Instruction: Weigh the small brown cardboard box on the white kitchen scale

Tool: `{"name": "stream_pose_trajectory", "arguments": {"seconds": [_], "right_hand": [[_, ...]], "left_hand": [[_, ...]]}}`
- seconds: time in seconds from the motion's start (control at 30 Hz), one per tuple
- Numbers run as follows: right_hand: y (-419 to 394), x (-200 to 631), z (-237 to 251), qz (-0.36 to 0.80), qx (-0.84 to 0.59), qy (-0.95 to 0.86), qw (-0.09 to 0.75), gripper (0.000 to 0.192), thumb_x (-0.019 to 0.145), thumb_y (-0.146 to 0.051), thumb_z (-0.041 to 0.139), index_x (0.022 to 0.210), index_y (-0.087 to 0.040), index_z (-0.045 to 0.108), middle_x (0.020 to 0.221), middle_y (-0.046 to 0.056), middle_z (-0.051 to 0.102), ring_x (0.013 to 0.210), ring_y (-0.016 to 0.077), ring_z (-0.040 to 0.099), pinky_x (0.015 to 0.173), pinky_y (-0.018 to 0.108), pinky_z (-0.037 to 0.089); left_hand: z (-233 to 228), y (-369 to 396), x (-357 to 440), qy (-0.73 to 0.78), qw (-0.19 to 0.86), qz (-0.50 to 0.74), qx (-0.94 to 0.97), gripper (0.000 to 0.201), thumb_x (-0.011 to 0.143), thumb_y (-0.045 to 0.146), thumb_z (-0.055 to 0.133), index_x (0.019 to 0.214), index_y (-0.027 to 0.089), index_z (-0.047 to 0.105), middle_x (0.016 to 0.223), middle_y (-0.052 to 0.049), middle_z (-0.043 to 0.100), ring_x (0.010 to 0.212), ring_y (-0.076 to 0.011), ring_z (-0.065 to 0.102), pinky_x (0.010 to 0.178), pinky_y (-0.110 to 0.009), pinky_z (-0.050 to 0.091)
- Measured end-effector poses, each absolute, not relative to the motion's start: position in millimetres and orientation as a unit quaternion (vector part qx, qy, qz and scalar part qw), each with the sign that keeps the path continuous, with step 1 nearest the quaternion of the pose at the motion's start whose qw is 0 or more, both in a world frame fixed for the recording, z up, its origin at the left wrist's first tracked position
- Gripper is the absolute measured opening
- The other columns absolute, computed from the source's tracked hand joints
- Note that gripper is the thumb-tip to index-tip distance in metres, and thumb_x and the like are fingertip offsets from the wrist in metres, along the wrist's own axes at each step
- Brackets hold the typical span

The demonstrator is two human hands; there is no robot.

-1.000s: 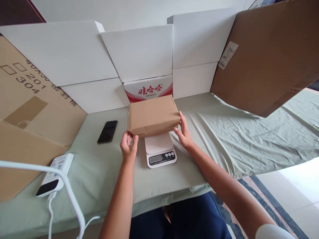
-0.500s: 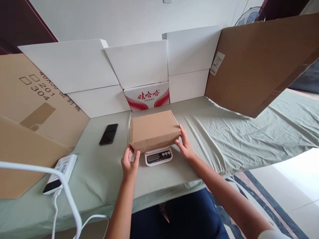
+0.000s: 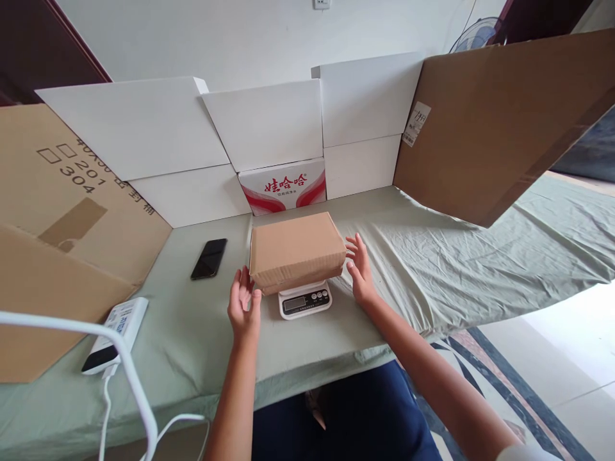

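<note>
A closed brown cardboard box (image 3: 294,250) rests on a small white digital scale (image 3: 304,300), whose display and buttons show below the box's front edge. My left hand (image 3: 244,307) hovers open just left of the box's near corner, fingers spread, a small gap between them and the cardboard. On the other side my right hand (image 3: 358,270) is open too, palm facing the box's right end without touching it.
The table is covered by a pale green cloth (image 3: 432,256). A black phone (image 3: 209,258) lies left of the box. A white device (image 3: 115,334) with a white cable sits at the near left. White and brown cardboard panels (image 3: 485,121) and a red-printed carton (image 3: 283,186) wall the back.
The box came down from above the scale onto it. Both hands then let go and drew slightly away from its sides.
</note>
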State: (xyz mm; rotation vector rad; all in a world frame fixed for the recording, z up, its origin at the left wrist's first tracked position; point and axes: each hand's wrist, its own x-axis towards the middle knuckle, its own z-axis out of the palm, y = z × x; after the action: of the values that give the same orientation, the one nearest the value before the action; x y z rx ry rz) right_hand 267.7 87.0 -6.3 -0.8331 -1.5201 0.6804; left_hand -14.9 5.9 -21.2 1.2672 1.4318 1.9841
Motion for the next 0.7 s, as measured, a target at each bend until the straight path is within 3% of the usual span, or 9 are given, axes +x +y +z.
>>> {"name": "stream_pose_trajectory", "arguments": {"seconds": [0.4, 0.7], "right_hand": [[83.9, 267.8, 0.1, 0.343, -0.358, -0.659, 0.566, 0.069, 0.099, -0.068, 0.046, 0.16, -0.035, 0.041, 0.166, 0.008, 0.044, 0.147, 0.034, 0.048, 0.117, 0.054, 0.048], [84.2, 265.0, -0.4, 0.354, -0.348, -0.673, 0.548, 0.071, 0.101, -0.067, 0.045, 0.164, -0.037, 0.033, 0.172, 0.004, 0.036, 0.158, 0.034, 0.038, 0.122, 0.056, 0.044]], "left_hand": [[-27.4, 5.6, -15.4, 0.516, 0.213, 0.687, 0.465, 0.088, 0.085, 0.063, 0.074, 0.156, 0.02, 0.048, 0.156, -0.024, 0.054, 0.145, -0.035, 0.054, 0.12, -0.048, 0.043], [-28.9, 6.1, -14.4, 0.546, 0.243, 0.657, 0.459, 0.078, 0.083, 0.064, 0.074, 0.144, 0.019, 0.06, 0.14, -0.019, 0.067, 0.138, -0.0344, 0.061, 0.118, -0.047, 0.046]]}}
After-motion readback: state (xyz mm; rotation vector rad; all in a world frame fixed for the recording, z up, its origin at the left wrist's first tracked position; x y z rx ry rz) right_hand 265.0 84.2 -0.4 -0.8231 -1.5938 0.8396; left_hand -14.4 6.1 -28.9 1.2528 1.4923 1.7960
